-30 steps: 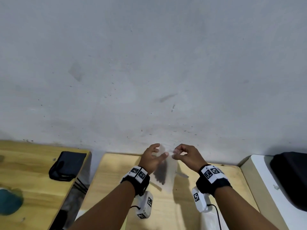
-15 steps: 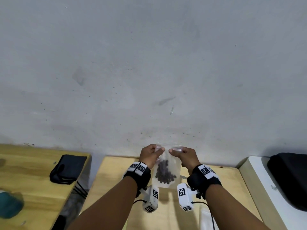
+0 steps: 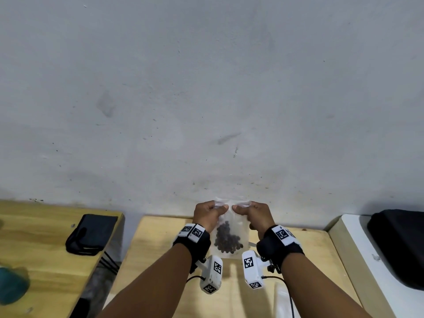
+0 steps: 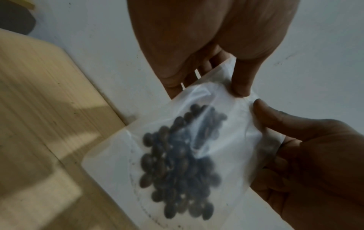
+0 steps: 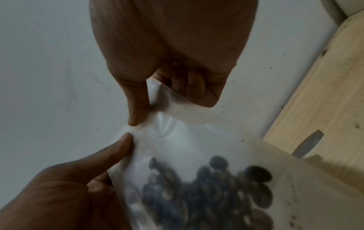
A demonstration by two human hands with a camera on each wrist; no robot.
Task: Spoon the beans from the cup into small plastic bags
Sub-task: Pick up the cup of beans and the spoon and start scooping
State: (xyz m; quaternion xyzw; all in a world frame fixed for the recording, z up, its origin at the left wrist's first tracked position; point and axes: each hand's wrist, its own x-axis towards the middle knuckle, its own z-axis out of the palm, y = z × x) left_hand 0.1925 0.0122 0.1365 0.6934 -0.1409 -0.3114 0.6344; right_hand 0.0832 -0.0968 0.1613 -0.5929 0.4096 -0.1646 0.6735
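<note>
A small clear plastic bag [image 3: 238, 222] hangs upright above the wooden table [image 3: 309, 255], near the wall. Dark beans [image 3: 227, 241] fill its lower half. My left hand [image 3: 210, 214] pinches the bag's top edge left of the middle, and my right hand [image 3: 253, 213] pinches it right of the middle. The two thumb tips nearly meet along the top strip. In the left wrist view my left hand [image 4: 216, 38] and right hand [image 4: 315, 155] hold the bag [image 4: 226, 124] above the beans [image 4: 177, 163]. The cup and spoon are hidden.
A black pouch [image 3: 91, 235] lies on the wooden table to the left, across a gap. A teal object [image 3: 11, 285] sits at the far left edge. A black bag [image 3: 399, 244] rests on the white surface [image 3: 358, 271] on the right. A grey wall [image 3: 206, 99] stands just behind.
The bag has turned to face me, so the beans now show. Both hands have come closer together along its top edge, thumbs almost touching.
</note>
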